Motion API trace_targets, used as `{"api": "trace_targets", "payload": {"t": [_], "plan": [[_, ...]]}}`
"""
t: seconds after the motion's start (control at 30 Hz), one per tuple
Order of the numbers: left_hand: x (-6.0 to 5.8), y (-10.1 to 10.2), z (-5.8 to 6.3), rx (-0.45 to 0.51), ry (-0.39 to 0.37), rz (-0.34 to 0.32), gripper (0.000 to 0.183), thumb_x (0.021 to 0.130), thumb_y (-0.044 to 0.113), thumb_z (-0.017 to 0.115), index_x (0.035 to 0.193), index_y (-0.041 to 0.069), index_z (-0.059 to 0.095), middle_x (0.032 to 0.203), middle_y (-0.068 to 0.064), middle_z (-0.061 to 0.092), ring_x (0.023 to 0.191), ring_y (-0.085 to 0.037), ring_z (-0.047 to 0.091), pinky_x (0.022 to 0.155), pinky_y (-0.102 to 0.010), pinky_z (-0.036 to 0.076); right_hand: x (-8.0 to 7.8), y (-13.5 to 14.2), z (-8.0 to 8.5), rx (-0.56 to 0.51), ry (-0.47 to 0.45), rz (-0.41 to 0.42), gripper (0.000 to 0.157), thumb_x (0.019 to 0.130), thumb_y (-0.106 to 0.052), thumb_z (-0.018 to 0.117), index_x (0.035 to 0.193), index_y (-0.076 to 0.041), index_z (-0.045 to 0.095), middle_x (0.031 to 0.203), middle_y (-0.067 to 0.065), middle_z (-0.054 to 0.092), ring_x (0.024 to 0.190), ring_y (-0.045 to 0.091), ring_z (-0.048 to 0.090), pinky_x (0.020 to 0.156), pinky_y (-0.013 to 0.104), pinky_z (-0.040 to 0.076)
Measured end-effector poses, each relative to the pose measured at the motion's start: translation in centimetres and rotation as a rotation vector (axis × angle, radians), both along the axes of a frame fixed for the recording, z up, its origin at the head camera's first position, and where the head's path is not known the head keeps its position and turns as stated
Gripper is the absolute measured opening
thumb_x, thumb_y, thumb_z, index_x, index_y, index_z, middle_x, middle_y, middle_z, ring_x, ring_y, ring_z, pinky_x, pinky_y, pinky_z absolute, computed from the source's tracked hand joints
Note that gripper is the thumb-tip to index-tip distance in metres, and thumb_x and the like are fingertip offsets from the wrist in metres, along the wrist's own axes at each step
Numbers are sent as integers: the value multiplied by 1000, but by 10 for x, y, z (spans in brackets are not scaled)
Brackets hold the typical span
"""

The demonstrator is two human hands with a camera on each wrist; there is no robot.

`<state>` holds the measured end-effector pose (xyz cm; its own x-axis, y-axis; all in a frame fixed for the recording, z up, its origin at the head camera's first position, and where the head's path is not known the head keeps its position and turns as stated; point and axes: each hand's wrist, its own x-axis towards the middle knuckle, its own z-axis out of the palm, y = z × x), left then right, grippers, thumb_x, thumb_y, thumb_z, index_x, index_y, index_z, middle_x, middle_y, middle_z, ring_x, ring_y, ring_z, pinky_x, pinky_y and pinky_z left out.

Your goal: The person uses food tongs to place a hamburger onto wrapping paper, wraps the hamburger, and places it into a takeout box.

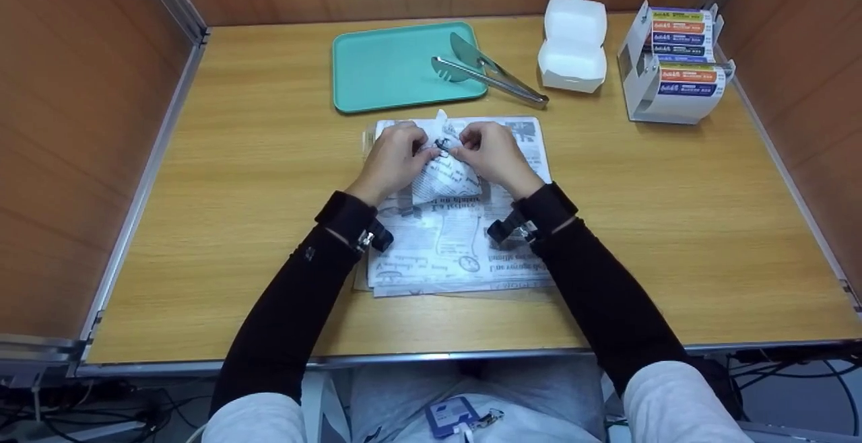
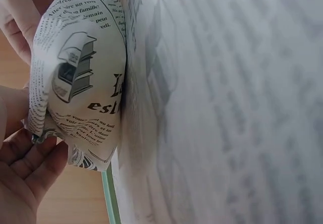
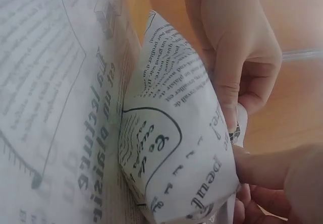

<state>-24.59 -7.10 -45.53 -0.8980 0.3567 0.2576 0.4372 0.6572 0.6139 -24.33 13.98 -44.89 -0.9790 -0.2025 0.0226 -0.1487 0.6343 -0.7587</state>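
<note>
A wrapping paper (image 1: 444,180) printed like newspaper stands gathered into a small parcel on a stack of similar sheets (image 1: 431,248); what lies inside it is hidden. My left hand (image 1: 397,157) pinches the gathered top from the left. From the right, my right hand (image 1: 495,153) pinches the same folded edge between thumb and fingers. Seen from the left wrist, the wrapping paper (image 2: 83,72) bulges, with creased edges at the fingertips. The right wrist view shows the parcel's smooth side, and the left thumb presses its upper edge.
Behind the sheets lies a green tray (image 1: 384,69), with metal tongs (image 1: 505,83) across its right edge. An open white takeaway box (image 1: 572,59) stands at the back. To its right is a dispenser (image 1: 673,66) of coloured label rolls.
</note>
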Motion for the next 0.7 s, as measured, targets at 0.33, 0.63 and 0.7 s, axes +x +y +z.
{"api": "trace_targets", "payload": {"t": [0.33,0.63,0.7], "plan": [[-1,7,-1,118,-41,-13,26,101,15,75,87,4,56,77,-2,49,73,-17,47,66,-29,38,0,1,3,16,38,15,18,105,-19,68,100,-5,59,92,7,58,85,21,54,74,31,43],[2,15,1,86,-164,184,14,105,18,71,106,4,67,80,-2,56,71,-17,50,64,-30,39,-5,-1,5,46,-64,23,15,105,-17,67,109,-4,59,92,7,61,82,20,56,70,30,45],[4,17,0,54,-160,225,13,105,17,69,113,7,67,80,-4,59,71,-20,53,63,-32,41,-6,-1,4,20,-107,12,22,105,-16,68,123,-5,59,94,7,65,82,19,59,69,30,47]]}}
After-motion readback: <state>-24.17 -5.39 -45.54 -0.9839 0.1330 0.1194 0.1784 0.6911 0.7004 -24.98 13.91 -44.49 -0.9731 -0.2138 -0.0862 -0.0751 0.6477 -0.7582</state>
